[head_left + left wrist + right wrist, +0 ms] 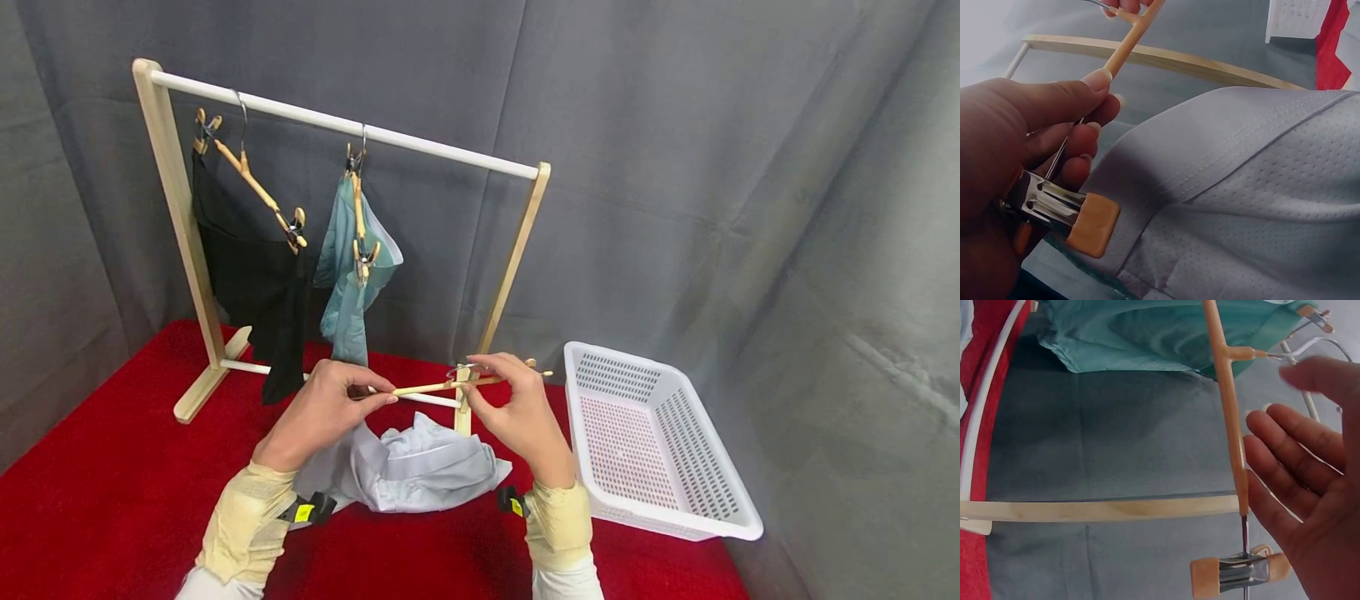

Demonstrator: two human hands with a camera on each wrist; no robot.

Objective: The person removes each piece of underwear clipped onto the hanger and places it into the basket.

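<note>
My left hand (322, 408) pinches one end of a wooden clip hanger (420, 388) between thumb and fingers. Just below that grip, in the left wrist view, a metal clip with orange tips (1094, 225) sits at the waistband of a light grey garment (1260, 156). In the head view the garment lies crumpled on the table under both hands. My right hand (521, 408) is at the hanger's middle near its hook, fingers extended along the wooden bar (1230, 419) and thumb apart from it. The other clip (1205, 577) at the far end holds no cloth.
A wooden rack with a white rail (435, 148) stands behind. From it hang a black garment (255, 275) and a teal garment (347, 292) on clip hangers. A white plastic basket (720, 450) stands at the right on the red cloth (97, 467).
</note>
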